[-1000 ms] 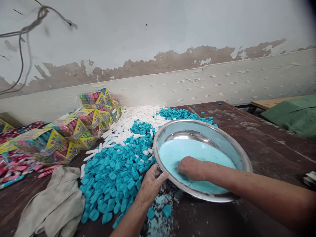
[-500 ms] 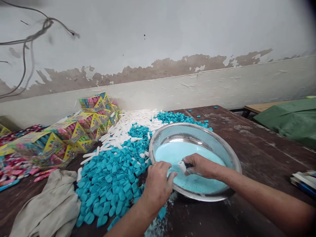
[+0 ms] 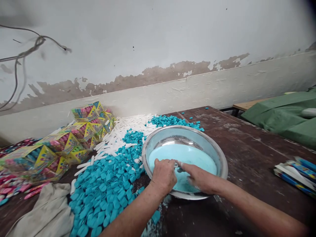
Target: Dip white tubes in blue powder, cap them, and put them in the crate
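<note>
A metal basin (image 3: 221, 154) of pale blue powder (image 3: 187, 154) stands in front of me. Over its near left part, my left hand (image 3: 163, 174) is closed around a small white tube (image 3: 176, 165), whose round open end shows at the fingertips. My right hand (image 3: 201, 176) reaches in from the right, its index finger stretched out to that open end and powder on the fingertip. Its thumb stands apart lower down; the other fingers are partly hidden. A dark spot beneath the index finger is too small to make out. Teal caps (image 3: 108, 187) lie heaped left of the basin.
White tubes (image 3: 133, 123) are piled behind the caps. Clear packs with yellow labels (image 3: 74, 136) are stacked at the left, near a beige cloth (image 3: 44, 210). Blue-and-white packets (image 3: 296, 174) lie on the brown table (image 3: 247, 158) at right. Green sheeting (image 3: 278, 115) lies beyond.
The white tube has passed from my right hand's fingers into my left hand's grip. My right index finger has stretched out to its end. The view has shifted slightly right.
</note>
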`<move>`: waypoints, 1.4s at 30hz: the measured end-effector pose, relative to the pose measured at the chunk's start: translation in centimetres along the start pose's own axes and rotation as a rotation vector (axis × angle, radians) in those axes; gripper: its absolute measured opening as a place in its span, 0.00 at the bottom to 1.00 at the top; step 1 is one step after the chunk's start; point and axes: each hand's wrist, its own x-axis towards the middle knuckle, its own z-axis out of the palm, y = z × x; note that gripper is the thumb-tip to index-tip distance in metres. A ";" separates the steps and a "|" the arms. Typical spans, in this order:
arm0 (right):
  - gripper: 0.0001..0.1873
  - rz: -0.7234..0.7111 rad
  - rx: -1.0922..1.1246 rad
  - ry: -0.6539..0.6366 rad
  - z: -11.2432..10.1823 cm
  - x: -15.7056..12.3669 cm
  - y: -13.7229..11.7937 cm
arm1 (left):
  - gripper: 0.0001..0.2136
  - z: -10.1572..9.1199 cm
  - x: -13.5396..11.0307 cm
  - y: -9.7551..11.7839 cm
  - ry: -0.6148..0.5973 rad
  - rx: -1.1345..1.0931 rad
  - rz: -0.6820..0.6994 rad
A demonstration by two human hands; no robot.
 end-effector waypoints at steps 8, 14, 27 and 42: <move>0.15 -0.041 -0.210 0.112 -0.7 -1.0 -0.8 | 0.06 -3.7 -2.5 -4.2 0.104 -0.511 -0.148; 0.10 -0.266 -0.008 0.218 0.8 -3.6 -6.9 | 0.12 -5.2 -10.0 -9.8 0.201 -1.160 -0.467; 0.13 0.039 -0.175 -0.333 13.1 2.1 -10.8 | 0.13 -1.1 -21.5 -10.1 -0.007 -1.573 -0.683; 0.07 0.020 -0.201 -0.359 14.6 2.5 -12.6 | 0.11 0.0 -21.2 -11.1 0.115 -1.450 -0.574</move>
